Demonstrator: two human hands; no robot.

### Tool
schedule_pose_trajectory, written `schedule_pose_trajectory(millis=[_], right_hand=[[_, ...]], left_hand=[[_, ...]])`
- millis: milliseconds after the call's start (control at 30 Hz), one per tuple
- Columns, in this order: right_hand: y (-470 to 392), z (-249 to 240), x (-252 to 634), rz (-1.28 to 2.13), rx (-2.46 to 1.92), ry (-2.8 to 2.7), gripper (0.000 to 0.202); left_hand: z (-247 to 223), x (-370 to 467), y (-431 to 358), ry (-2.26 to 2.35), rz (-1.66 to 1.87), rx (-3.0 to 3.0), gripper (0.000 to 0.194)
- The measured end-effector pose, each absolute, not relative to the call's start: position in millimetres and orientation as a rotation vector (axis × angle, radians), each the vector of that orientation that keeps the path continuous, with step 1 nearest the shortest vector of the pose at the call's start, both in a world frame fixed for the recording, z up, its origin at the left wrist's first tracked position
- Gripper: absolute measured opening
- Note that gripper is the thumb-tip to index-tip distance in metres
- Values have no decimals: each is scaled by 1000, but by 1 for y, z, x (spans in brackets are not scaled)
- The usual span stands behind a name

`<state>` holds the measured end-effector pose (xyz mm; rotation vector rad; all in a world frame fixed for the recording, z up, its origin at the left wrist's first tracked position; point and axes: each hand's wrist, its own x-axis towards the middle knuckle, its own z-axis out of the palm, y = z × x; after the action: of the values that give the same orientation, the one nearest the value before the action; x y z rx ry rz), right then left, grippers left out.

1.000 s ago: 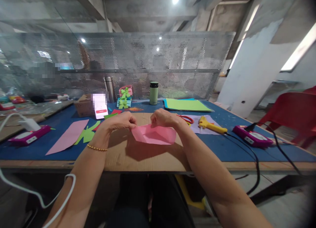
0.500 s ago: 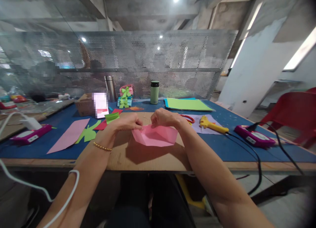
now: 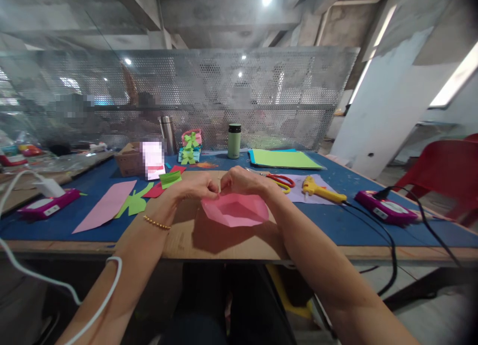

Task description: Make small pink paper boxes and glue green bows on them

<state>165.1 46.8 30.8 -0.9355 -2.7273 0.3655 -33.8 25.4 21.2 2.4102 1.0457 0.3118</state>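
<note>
A pink folded paper piece [image 3: 239,210], bent round with a hollow middle, is held just above a brown cardboard sheet [image 3: 179,238]. At its far left edge, my left hand [image 3: 199,185] pinches the paper between thumb and fingers. My right hand [image 3: 241,181] is curled over the far edge beside it, its fingers closed on the same paper. The fingertips of both hands almost meet, and the right ones are partly hidden. Red-and-yellow scissors [image 3: 282,179] lie behind my right wrist.
A yellow glue gun [image 3: 323,189] rests on lilac paper to the right, its cord trailing off the table. Left are a pink strip [image 3: 106,205] and green cut paper [image 3: 132,203]. A green tumbler [image 3: 234,142] and green sheets [image 3: 286,159] stand or lie at the back.
My right hand has shifted left, closer to my left hand, along the paper's far edge. The paper has tipped slightly, and more of the scissors shows.
</note>
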Motion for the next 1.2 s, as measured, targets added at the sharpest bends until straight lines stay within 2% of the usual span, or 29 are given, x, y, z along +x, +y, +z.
schedule_pose_trajectory(millis=[200, 500, 800, 967, 1033, 1200], right_hand=[[52, 28, 168, 317, -856, -2742, 18], [55, 32, 182, 337, -1138, -2721, 12], [42, 33, 167, 227, -1014, -2772, 10], [43, 32, 167, 262, -1017, -2769, 9], [50, 32, 172, 381, -999, -2673, 16], [73, 31, 193, 621, -959, -2083, 49]], left_hand=[[21, -35, 25, 1081, 342, 2401, 26], [14, -41, 31, 1182, 367, 2331, 26], [10, -29, 31, 1129, 284, 2344, 36], [9, -30, 31, 1063, 321, 2378, 29], [10, -33, 32, 1096, 397, 2355, 30], [10, -43, 42, 1422, 784, 2263, 30]])
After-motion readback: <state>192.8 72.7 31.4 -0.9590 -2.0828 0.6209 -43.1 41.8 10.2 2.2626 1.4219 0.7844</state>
